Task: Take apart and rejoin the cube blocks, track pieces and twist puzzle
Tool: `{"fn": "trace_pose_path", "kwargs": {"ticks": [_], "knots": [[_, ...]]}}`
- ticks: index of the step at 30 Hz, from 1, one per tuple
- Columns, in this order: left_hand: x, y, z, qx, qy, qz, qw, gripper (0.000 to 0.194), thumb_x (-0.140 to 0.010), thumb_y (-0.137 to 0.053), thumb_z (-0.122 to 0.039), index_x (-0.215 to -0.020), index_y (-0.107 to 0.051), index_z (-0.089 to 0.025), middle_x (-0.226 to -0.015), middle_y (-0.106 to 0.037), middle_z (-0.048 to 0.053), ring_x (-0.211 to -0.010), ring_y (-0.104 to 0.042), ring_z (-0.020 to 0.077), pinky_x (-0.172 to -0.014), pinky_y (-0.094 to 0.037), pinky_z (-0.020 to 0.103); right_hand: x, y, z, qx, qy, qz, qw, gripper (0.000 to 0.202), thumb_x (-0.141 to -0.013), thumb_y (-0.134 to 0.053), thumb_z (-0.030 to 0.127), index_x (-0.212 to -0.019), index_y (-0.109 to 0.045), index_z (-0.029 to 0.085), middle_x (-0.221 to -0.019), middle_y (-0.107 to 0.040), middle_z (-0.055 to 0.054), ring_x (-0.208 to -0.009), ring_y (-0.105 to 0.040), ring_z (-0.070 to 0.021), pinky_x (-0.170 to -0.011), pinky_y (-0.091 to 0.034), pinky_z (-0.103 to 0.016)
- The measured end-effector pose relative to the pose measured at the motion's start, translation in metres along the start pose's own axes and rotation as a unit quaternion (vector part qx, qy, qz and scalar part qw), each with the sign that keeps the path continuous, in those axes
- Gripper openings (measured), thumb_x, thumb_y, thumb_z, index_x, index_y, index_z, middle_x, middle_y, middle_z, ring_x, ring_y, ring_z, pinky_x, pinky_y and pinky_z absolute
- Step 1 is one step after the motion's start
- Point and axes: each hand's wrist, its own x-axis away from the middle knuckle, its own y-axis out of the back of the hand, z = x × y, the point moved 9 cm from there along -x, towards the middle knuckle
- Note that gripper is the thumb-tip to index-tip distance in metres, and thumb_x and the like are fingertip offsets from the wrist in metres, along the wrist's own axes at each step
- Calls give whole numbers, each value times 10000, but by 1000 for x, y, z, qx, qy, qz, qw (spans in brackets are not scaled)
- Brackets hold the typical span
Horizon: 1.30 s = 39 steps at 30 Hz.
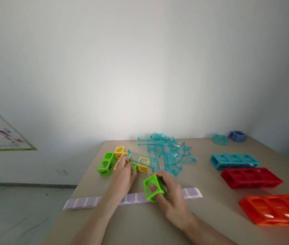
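My right hand (171,200) grips a light green open-sided cube block (154,188) just above the purple strip, with the thumb in one of its openings. My left hand (124,175) reaches farther forward, its fingers closed round another green block (133,167), mostly covered by the hand. Beside the left hand lie a joined pair of green blocks (106,164) and a yellow cube block (120,151). A second yellow block (143,164) sits just right of the left fingertips, close to a clear blue plastic piece (140,159).
Clear blue curved track pieces (168,153) are heaped by the wall. On the right lie teal (233,160), red (251,177) and orange (274,210) three-opening blocks. A dark blue block (237,136) stands far right. The purple strip (83,202) crosses the table.
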Motion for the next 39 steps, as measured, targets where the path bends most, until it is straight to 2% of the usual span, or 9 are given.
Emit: {"fn": "trace_pose_path", "kwargs": {"ticks": [4, 10, 15, 20, 26, 33, 37, 39], "knots": [[0, 2, 1, 10, 11, 6, 1000, 133, -818, -586, -207, -728, -489, -196, -975, -461, 64, -910, -573, 222, -841, -518, 403, 1, 0, -1, -1, 1, -2, 1000, 164, -854, -540, 200, -1016, -564, 209, -818, -614, -7, -725, -577, -167, -653, -447, -263], [2, 5, -1, 31, 23, 19, 999, 137, -754, -609, -157, -825, -502, -205, -995, -463, 67, -959, -567, 238, -859, -511, 405, 2, 1, -3, -1, -4, -2, 1000, 181, -843, -548, 191, -1022, -562, 203, -821, -619, -11, -728, -578, -170, -654, -452, -263], [3, 6, -7, 4, 14, 22, 1000, 294, -741, -617, -151, -1023, -550, -200, -1072, -487, 93, -1032, -545, 271, -908, -489, 443, 2, 0, -3, -7, -8, 1, 1000, 195, -821, -549, 158, -1009, -567, 208, -819, -617, -3, -735, -584, -169, -666, -449, -264], [3, 7, -12, -67, -12, 15, 998, 333, -750, -648, -209, -1080, -611, -195, -1093, -557, 116, -1079, -491, 329, -937, -452, 515, 2, -1, -1, -14, -6, 2, 1000, 190, -820, -557, 162, -1003, -567, 211, -814, -618, -1, -720, -580, -166, -653, -444, -264], [5, -3, -14, -34, -64, 42, 996, 531, -741, -603, -82, -1248, -565, -239, -1223, -595, 76, -1173, -451, 320, -1027, -409, 516, 2, 0, 4, -13, -2, 0, 1000, 193, -810, -559, 160, -997, -568, 208, -816, -625, -8, -719, -581, -170, -633, -442, -262], [6, -13, -7, -7, -73, 67, 995, 569, -762, -535, -22, -1282, -546, -253, -1224, -573, 84, -1182, -425, 301, -1020, -419, 508, 1, 0, 8, -21, 4, 3, 1000, 175, -799, -551, 154, -962, -569, 213, -789, -605, 0, -708, -571, -168, -633, -438, -265], [5, -11, -9, 2, -72, 67, 995, 575, -764, -537, -12, -1280, -548, -266, -1195, -552, 95, -1163, -433, 297, -995, -429, 508, 2, -1, 6, -22, -1, 9, 1000, 173, -804, -557, 151, -963, -576, 214, -795, -615, 1, -708, -575, -166, -633, -439, -264], [3, -7, -9, 13, -57, 56, 997, 497, -789, -562, -51, -1234, -588, -272, -1111, -549, 96, -1109, -466, 290, -955, -454, 487, 2, -2, 3, -27, -9, 13, 1000, 186, -794, -557, 143, -964, -578, 215, -797, -617, 1, -712, -575, -168, -634, -439, -265]]}}
